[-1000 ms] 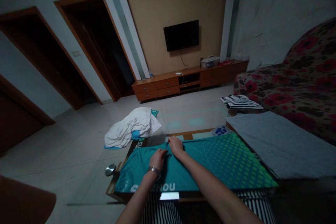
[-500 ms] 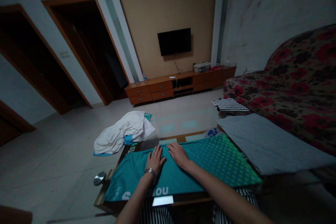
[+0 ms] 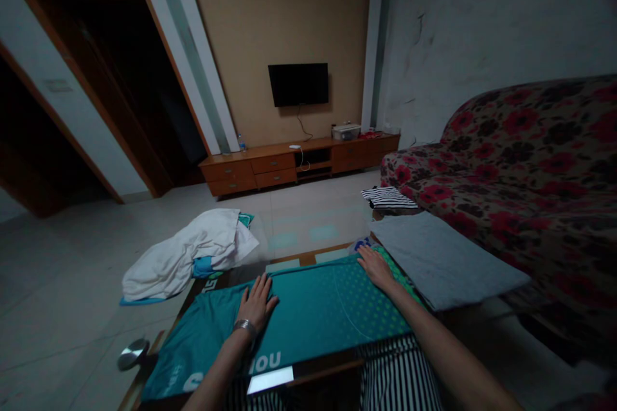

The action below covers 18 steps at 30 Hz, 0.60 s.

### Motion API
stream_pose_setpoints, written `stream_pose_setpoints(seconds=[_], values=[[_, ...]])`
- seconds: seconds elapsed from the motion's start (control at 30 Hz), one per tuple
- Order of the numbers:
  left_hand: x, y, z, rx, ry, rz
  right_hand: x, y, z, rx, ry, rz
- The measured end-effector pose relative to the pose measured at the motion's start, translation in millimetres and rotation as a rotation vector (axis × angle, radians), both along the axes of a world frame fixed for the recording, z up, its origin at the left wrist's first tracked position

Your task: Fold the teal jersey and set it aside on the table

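Note:
A teal shirt (image 3: 308, 308) with white lettering and a green dotted pattern lies spread over the low table in front of me. My left hand (image 3: 257, 303) rests flat on its left half, fingers stretched toward the far edge; a silver bracelet circles that wrist. Farther right, my right hand (image 3: 376, 268) lies on the dotted part near the far edge, palm down with fingers extended. Neither hand grips the cloth. The shirt's left end is rumpled, while its middle lies fairly smooth.
White clothes (image 3: 183, 253) lie heaped beyond the table's left corner. A grey cloth (image 3: 446, 257) is spread at the right, near a folded striped garment (image 3: 389, 197). A flowered sofa (image 3: 520, 154) stands right. A metal knob-like object (image 3: 134, 354) sits at the table's left edge.
My right hand has slid right across the shirt, from beside the left hand to the dotted part. The left hand stays on the cloth. The view has turned somewhat to the right.

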<state>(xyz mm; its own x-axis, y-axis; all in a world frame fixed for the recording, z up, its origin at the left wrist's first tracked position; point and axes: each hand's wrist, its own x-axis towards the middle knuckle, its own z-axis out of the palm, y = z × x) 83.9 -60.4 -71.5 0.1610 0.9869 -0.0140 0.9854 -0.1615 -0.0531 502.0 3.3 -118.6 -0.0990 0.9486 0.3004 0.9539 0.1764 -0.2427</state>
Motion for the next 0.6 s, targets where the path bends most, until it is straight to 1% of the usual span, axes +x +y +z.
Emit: stream_pose_setpoints(seconds=[0.07,0.13,0.23,0.37,0.47,0.6], values=[[-1,0,-0.1,-0.003,0.002,0.006,6,4,0,0.015,0.017,-0.004],[-2,-1,-0.4,-0.002,0.002,0.012,6,5,0,0.043,0.042,-0.039],[-3,-1,-1.9,0.011,-0.007,0.005,6,-2,-5,0.084,0.061,-0.040],[-3,0,-5.4,0.035,-0.019,-0.014,16,-15,-10,0.027,0.007,0.026],[-4,0,-7.8,0.047,-0.024,-0.016,23,-17,-2,-0.009,-0.017,0.001],[-5,0,-9.4,0.050,-0.036,-0.015,24,-16,21,-0.066,0.033,-0.038]])
